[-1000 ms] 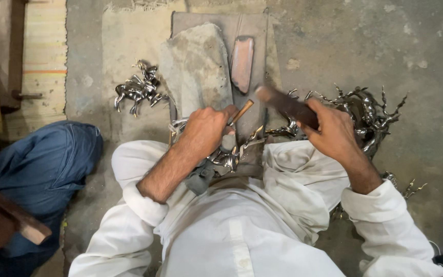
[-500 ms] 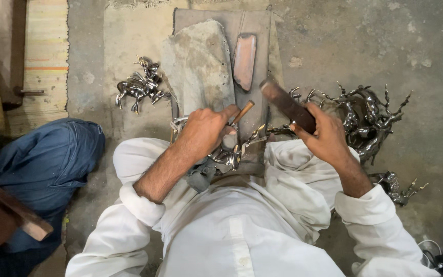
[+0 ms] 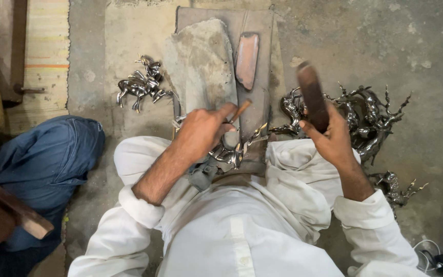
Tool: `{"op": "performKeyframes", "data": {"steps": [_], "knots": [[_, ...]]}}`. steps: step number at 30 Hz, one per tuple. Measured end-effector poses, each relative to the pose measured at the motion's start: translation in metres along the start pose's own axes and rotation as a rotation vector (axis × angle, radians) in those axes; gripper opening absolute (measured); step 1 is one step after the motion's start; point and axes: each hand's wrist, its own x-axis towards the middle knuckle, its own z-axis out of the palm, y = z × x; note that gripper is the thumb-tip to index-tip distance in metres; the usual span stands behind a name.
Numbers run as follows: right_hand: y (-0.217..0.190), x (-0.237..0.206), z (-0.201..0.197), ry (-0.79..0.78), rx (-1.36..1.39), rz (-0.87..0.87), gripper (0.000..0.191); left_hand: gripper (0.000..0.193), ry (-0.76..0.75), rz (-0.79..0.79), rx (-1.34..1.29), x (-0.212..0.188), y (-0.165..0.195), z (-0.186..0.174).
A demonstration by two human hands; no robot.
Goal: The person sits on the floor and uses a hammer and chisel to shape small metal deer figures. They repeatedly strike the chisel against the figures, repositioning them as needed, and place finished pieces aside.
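A person in white clothes sits on a rough concrete floor (image 3: 426, 46), with a grey stone slab (image 3: 201, 64) lying on a flat board (image 3: 262, 31) just ahead of the knees. To the left, another person's blue-trousered knee (image 3: 47, 164) is near. A heap of shiny metal deer figures (image 3: 370, 115) lies to the right on the floor, and a smaller cluster of the same silvery animal figures (image 3: 142, 84) lies left of the slab.

The worked metal figure (image 3: 232, 151) rests at the lap edge, bright and polished, with thin curved legs or antlers sticking out. The left hand (image 3: 201, 133) is closed around a small wooden-handled chisel (image 3: 241, 109), pressing down on that figure. The right hand (image 3: 329, 136) is wrapped tight around a dark wooden mallet block (image 3: 312, 95).

Half a second ago the block slanted low toward the chisel; now it stands raised and nearly upright, farther right.
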Motion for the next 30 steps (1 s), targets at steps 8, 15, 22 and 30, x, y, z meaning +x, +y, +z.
{"op": "performKeyframes", "data": {"steps": [8, 15, 22, 30], "knots": [[-0.060, 0.012, -0.004, -0.038, -0.568, -0.256, 0.049, 0.029, 0.044, 0.034, 0.016, -0.007, -0.005, 0.006], [-0.113, 0.030, -0.021, -0.170, -0.823, -0.363, 0.047, 0.031, 0.085, -0.064, 0.021, -0.010, -0.003, 0.011], [-0.129, 0.042, -0.017, -0.209, -0.781, -0.339, 0.038, 0.027, 0.151, -0.047, 0.031, -0.019, 0.002, 0.014], [-0.144, 0.037, -0.009, -0.109, -0.760, -0.556, 0.044, 0.028, 0.314, -0.081, 0.013, -0.036, -0.002, 0.030]]}}
